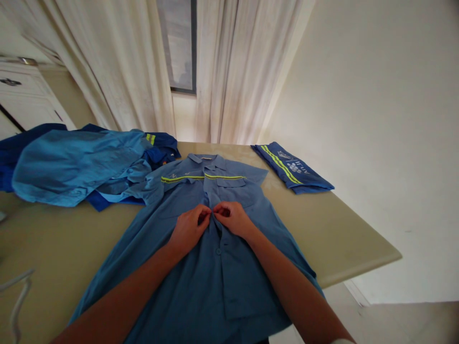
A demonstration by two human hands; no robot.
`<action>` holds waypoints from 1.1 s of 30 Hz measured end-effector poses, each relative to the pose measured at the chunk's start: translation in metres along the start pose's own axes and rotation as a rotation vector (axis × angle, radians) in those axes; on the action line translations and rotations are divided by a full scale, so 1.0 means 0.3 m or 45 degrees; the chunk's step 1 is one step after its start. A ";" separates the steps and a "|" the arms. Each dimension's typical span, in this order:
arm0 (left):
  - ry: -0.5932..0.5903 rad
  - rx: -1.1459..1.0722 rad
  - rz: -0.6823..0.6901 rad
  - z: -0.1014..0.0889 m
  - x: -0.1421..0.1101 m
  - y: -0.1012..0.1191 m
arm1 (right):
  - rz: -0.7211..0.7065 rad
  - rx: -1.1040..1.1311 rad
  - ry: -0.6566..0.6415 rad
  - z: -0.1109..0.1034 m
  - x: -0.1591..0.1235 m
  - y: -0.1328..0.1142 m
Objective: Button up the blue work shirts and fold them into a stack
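A blue work shirt (201,277) with a yellow reflective stripe across the chest lies flat, front up, on the beige table (337,234), collar away from me. My left hand (189,229) and my right hand (232,219) meet at the shirt's button placket, just below the chest pockets. Both hands pinch the placket fabric, fingertips almost touching. One button (217,250) shows on the placket below my hands.
A heap of loose blue garments (79,167) lies at the table's back left. A folded dark blue garment (292,168) with a yellow stripe sits at the back right. Curtains and a window stand behind; a white wall is on the right. The table's right edge drops to the floor.
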State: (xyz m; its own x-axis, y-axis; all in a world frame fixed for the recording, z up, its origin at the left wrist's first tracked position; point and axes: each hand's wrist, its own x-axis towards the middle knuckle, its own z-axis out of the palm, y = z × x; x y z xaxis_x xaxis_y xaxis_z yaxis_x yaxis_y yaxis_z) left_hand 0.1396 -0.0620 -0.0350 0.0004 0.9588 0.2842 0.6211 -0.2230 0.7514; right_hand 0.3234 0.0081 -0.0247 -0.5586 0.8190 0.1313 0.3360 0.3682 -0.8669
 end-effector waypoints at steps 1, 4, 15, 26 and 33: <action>-0.001 -0.048 -0.019 -0.002 0.001 0.005 | -0.030 -0.057 0.010 0.001 -0.002 -0.008; 0.007 -0.241 -0.116 -0.005 0.003 0.019 | -0.158 -0.297 0.061 0.002 -0.009 -0.032; 0.057 -0.596 -0.279 0.012 0.033 -0.019 | -0.303 -0.521 0.143 -0.004 -0.019 -0.056; 0.032 -0.723 -0.368 0.005 0.043 -0.010 | -0.326 -0.558 0.146 0.009 -0.027 -0.052; 0.113 -0.787 -0.425 0.005 0.047 0.006 | -0.437 -0.542 0.178 0.011 -0.032 -0.039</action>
State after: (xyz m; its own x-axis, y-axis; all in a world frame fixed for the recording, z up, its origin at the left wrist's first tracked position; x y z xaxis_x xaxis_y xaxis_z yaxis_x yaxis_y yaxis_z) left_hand 0.1418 -0.0487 -0.0305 -0.1931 0.9812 0.0073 0.0179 -0.0039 0.9998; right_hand 0.3222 -0.0056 -0.0173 -0.5940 0.6605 0.4592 0.4450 0.7454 -0.4964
